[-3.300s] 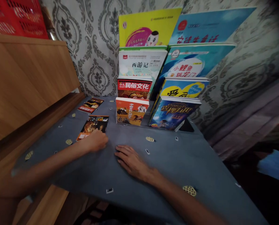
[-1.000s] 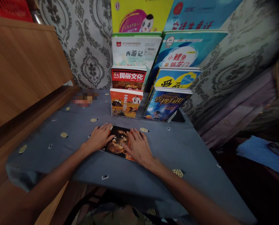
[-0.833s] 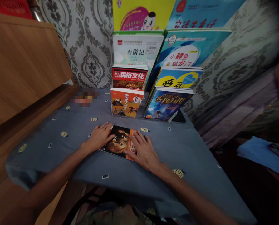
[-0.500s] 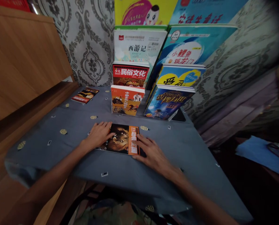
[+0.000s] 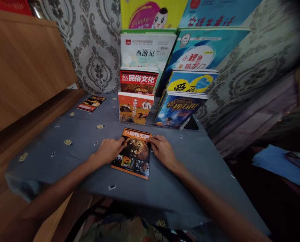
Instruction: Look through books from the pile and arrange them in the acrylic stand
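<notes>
A thin book with a lion on its cover (image 5: 137, 151) lies near the middle of the cloth-covered table, its title strip toward the bookrack and a row of small animal pictures toward me. My left hand (image 5: 111, 150) grips the left edge of this book, fingers closed together. At the upper right edge, my right hand (image 5: 163, 149) pinches the cover's side with bent fingers. Both hands rest low over the tabletop, and the fingertips under the edges are partly hidden.
Behind the lion book stands a tiered rack of books, with an orange book (image 5: 136, 108) and a blue book (image 5: 179, 109) in front. A red-and-black book (image 5: 91, 103) lies at the far left of the grey tablecloth (image 5: 82, 148). A wooden cabinet (image 5: 26, 67) borders the left.
The lion book has been turned from sideways to upright, title now at the far end. My hands have shifted from its ends to its left and right edges.
</notes>
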`<state>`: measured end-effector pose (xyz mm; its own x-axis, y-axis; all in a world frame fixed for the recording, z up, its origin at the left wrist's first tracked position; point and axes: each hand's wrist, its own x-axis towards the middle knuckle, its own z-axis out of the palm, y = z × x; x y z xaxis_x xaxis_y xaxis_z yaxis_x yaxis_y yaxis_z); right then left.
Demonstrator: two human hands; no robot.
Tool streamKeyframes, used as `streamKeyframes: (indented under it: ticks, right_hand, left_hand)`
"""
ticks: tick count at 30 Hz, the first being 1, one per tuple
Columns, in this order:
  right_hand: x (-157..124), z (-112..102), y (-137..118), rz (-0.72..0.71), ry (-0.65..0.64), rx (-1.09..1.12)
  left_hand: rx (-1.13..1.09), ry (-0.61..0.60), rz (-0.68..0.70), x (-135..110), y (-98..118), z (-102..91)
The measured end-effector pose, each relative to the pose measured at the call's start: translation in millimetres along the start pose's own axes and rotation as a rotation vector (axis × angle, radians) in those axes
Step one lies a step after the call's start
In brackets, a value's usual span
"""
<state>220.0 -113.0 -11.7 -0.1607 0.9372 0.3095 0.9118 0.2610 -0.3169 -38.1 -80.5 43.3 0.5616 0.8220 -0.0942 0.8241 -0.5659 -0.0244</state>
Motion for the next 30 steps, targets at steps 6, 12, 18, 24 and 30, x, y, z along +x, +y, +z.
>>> streamKeyframes:
  ticks: [6,12,18,24,30]
  right_hand:
    - [4.9,-1.5,-4.2,-0.002,-0.004,-0.007]
    - [11.2,1.8,-4.5,0.006,-0.002,0.024]
    - [8.7,6.9,-2.3,0.018,0.043,0.053]
    - [6.5,10.0,0.2,0.027,0.074,0.057]
    - [4.8,9.8,1.2,0.075,0.084,0.178]
  left_hand:
    - [-0.016,0.207,0.117,24.4,-10.0,10.1]
    - [0.024,0.241,0.174,41.3,-11.9,22.3]
    - [0.008,0.263,0.233,53.7,-3.0,24.9]
    - [-0.037,0.241,0.295,70.4,12.2,26.7]
    - [-0.079,0.218,0.365,84.0,27.5,25.6]
